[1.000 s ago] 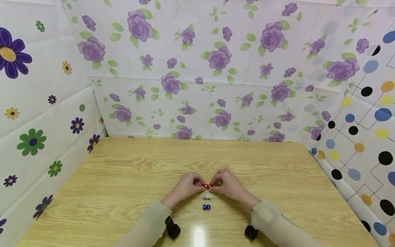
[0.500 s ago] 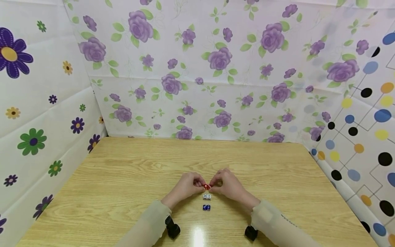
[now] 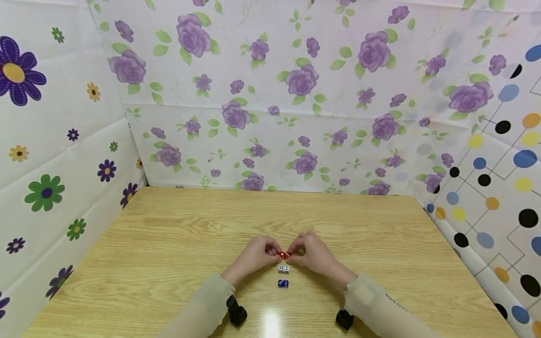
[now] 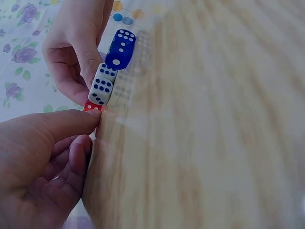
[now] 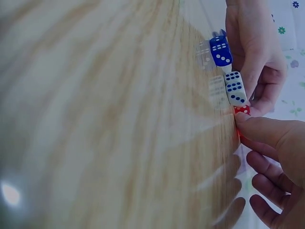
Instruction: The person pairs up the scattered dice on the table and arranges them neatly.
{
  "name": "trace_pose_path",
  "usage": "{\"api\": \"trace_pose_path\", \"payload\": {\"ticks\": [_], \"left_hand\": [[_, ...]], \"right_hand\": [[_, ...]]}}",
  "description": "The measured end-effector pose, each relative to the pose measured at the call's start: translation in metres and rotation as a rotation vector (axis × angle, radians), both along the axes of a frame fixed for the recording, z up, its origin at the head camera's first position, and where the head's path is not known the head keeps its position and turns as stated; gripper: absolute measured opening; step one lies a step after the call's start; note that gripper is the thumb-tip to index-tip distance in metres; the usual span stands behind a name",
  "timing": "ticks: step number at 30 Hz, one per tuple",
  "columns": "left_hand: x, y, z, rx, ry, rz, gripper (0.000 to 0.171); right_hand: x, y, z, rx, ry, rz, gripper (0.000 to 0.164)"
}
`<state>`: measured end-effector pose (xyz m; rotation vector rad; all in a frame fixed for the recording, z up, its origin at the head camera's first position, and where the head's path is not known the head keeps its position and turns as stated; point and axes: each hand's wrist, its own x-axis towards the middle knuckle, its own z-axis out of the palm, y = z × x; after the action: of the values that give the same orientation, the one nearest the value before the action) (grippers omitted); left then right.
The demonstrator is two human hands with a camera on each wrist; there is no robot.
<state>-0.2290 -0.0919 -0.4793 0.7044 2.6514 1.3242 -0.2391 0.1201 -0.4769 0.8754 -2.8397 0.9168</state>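
Note:
Two red dice (image 3: 282, 255) sit side by side on the wooden table, touching or almost so. My left hand (image 3: 256, 255) pinches the left one between thumb and fingertips, while my right hand (image 3: 313, 253) does the same with the right one. Fingers cover much of both; in the right wrist view a small part of a red die (image 5: 242, 109) shows beside the thumb. Nearer to me lies a pair of white dice (image 3: 283, 269) with dark pips. Closer still is a pair of blue dice (image 3: 283, 283) with white pips, roughly in line with the others.
The wooden table (image 3: 186, 225) stretches out on both sides of the hands. Flowered sheets (image 3: 270, 141) hang behind it and at the left, with a dotted sheet (image 3: 486, 197) at the right. A black wrist camera (image 3: 237, 315) sits under the left forearm, another (image 3: 344, 319) under the right.

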Motion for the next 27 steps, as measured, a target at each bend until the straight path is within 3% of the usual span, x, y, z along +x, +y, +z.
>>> {"api": "trace_pose_path", "payload": {"ticks": [14, 22, 27], "left_hand": [[-0.005, -0.004, -0.001, -0.040, -0.036, -0.039, 0.016], [-0.006, -0.009, 0.002, -0.070, -0.031, -0.109, 0.025], [-0.007, -0.018, 0.006, -0.117, -0.015, -0.100, 0.028]], "right_hand": [[0.000, 0.003, -0.003, 0.019, 0.024, 0.016, 0.016], [0.005, 0.005, -0.002, 0.065, 0.037, -0.026, 0.023], [0.013, 0.008, 0.001, 0.051, 0.071, -0.038, 0.028]]}}
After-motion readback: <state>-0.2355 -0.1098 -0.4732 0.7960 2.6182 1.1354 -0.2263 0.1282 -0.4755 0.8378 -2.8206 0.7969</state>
